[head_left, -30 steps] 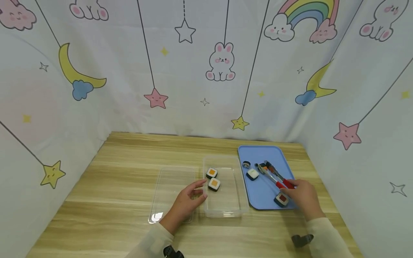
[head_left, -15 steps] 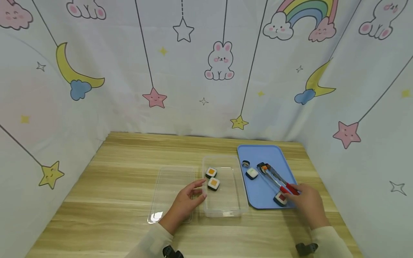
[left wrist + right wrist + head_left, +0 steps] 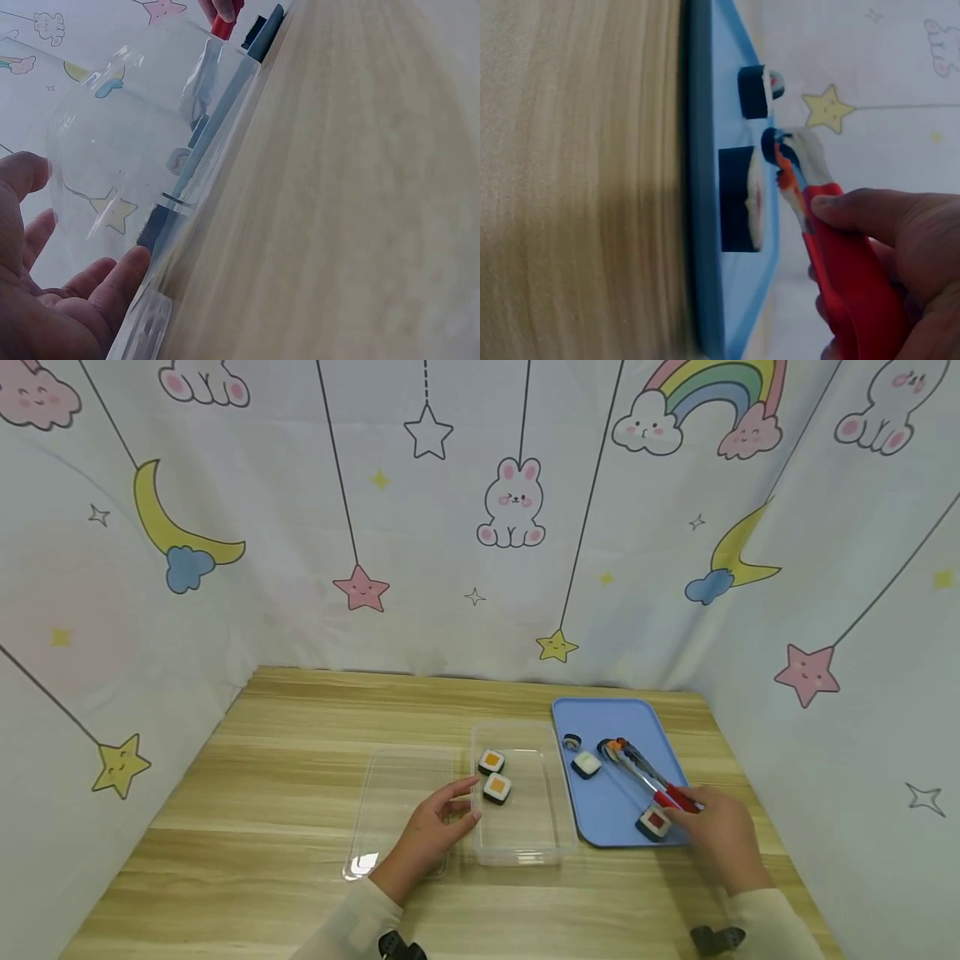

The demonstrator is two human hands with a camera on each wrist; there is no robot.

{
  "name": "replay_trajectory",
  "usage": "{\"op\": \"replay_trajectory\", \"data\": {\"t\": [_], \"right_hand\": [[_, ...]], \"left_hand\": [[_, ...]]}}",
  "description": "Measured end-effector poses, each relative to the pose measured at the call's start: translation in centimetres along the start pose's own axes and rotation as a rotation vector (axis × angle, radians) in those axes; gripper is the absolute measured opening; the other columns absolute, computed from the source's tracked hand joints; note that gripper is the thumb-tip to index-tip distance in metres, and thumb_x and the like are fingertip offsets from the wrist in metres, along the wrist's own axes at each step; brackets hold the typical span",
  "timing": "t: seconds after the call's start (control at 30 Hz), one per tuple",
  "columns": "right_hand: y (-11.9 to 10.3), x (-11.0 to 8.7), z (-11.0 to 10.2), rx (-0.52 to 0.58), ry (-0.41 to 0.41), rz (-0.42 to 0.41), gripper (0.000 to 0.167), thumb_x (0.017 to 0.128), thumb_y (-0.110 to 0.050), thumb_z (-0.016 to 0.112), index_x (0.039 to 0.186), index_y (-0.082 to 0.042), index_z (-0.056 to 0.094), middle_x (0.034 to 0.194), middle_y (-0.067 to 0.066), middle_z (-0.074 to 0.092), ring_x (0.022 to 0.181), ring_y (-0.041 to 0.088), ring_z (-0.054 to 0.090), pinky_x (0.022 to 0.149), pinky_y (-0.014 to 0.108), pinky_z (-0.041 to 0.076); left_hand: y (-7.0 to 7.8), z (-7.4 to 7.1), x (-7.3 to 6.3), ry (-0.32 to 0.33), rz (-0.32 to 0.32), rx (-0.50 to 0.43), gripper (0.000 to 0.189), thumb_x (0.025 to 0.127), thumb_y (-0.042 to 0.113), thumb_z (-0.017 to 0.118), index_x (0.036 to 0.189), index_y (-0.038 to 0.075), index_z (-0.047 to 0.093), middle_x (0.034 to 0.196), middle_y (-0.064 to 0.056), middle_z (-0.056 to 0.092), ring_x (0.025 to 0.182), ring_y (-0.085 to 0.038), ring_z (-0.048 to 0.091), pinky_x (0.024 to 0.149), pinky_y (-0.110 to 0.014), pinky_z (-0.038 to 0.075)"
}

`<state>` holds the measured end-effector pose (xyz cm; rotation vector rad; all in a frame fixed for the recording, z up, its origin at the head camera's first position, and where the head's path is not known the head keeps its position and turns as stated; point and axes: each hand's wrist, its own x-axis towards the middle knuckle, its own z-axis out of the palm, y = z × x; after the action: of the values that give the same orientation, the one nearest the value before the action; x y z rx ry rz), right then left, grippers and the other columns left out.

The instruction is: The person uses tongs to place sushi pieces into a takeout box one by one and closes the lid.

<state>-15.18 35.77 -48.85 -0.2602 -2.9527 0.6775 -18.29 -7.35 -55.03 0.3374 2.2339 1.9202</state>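
The right hand (image 3: 722,837) is clamped on one pair of tongs (image 3: 851,270), tips flanking one orange sushi piece (image 3: 615,746) at the tray (image 3: 607,718). Three further pieces rest there: small roll (image 3: 572,742), pale-centred piece (image 3: 587,765), red-centred piece (image 3: 653,823). The left hand (image 3: 427,831), fingers apart, is at the near-left wall of one clear box (image 3: 532,806), partly over one lid (image 3: 405,785). The head view shows two orange-centred pieces (image 3: 497,788) inside the box; the right wrist view omits these but shows the thumb on the red grip.
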Motion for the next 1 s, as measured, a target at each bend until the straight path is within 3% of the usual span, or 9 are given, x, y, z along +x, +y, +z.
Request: {"op": "replay_trajectory", "data": {"t": [0.23,0.53,0.7,0.9,1.0], "right_hand": [[-0.5,-0.2,-0.9,-0.015,0.001,-0.021,0.048,0.086,-0.028,0.084,0.123,0.002,0.074,0.115,0.028,0.07,0.096,0.04,0.065,0.076,0.049,0.051],[-3.2,-0.8,-2.6,0.08,0.021,-0.093,0.048,0.086,-0.029,0.087,0.123,-0.001,0.075,0.111,0.021,0.073,0.085,0.03,0.064,0.063,0.034,0.049],[-6.3,-1.1,-3.6,0.096,-0.063,-0.148,0.05,0.087,-0.032,0.086,0.125,-0.003,0.075,0.108,0.014,0.074,0.082,0.024,0.065,0.063,0.034,0.049],[-10.0,-0.1,-4.3,0.108,-0.234,-0.201,0.048,0.088,-0.027,0.085,0.128,-0.004,0.072,0.106,0.012,0.072,0.054,0.015,0.066,0.057,0.034,0.054],[-11.7,0.9,-4.3,0.03,-0.277,-0.239,0.043,0.086,-0.025,0.086,0.124,-0.007,0.075,0.1,0.007,0.071,0.059,0.013,0.063,0.056,0.033,0.054]], "left_hand": [[0.2,0.0,-0.1,0.004,-0.006,0.011,0.052,0.097,0.02,0.076,0.146,0.015,0.06,0.15,-0.011,0.056,0.128,-0.035,0.061,0.098,-0.053,0.052],[0.2,0.0,-0.1,0.003,-0.004,0.009,0.051,0.097,0.018,0.075,0.146,0.015,0.06,0.151,-0.011,0.055,0.128,-0.035,0.061,0.097,-0.052,0.053],[0.0,0.1,-0.1,0.016,-0.011,-0.008,0.051,0.097,0.014,0.075,0.145,0.015,0.061,0.151,-0.01,0.055,0.128,-0.036,0.061,0.097,-0.052,0.053],[0.0,0.0,0.1,0.001,-0.014,-0.013,0.051,0.096,0.018,0.076,0.145,0.016,0.061,0.152,-0.008,0.055,0.128,-0.034,0.061,0.098,-0.05,0.053],[0.0,0.0,0.1,-0.002,-0.016,-0.012,0.051,0.096,0.02,0.076,0.145,0.016,0.061,0.15,-0.011,0.056,0.127,-0.034,0.062,0.098,-0.051,0.053]]}}
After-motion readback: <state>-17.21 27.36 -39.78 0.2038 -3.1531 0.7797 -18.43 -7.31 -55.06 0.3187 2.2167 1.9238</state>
